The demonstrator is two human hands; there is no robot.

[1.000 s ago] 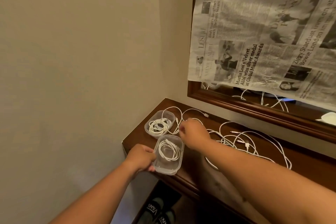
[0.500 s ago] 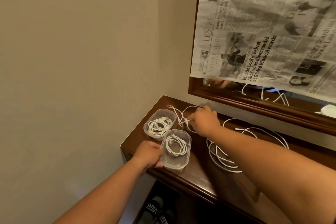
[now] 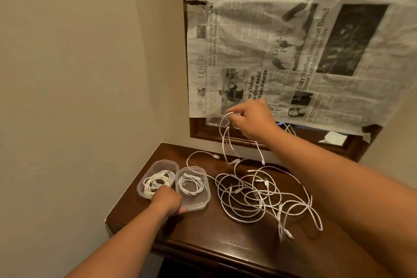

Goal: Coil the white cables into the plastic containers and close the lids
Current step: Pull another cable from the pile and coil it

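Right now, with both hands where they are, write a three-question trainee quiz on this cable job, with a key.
1. True or false: the right hand pinches a white cable that hangs above the table.
2. Multiple choice: how many lidless plastic containers hold a coiled cable? A one, B two, C three.
3. Fill in: seen from the camera, the tangle of loose cables lies to the ___ of the containers.

Key: 1 true; 2 B; 3 right.
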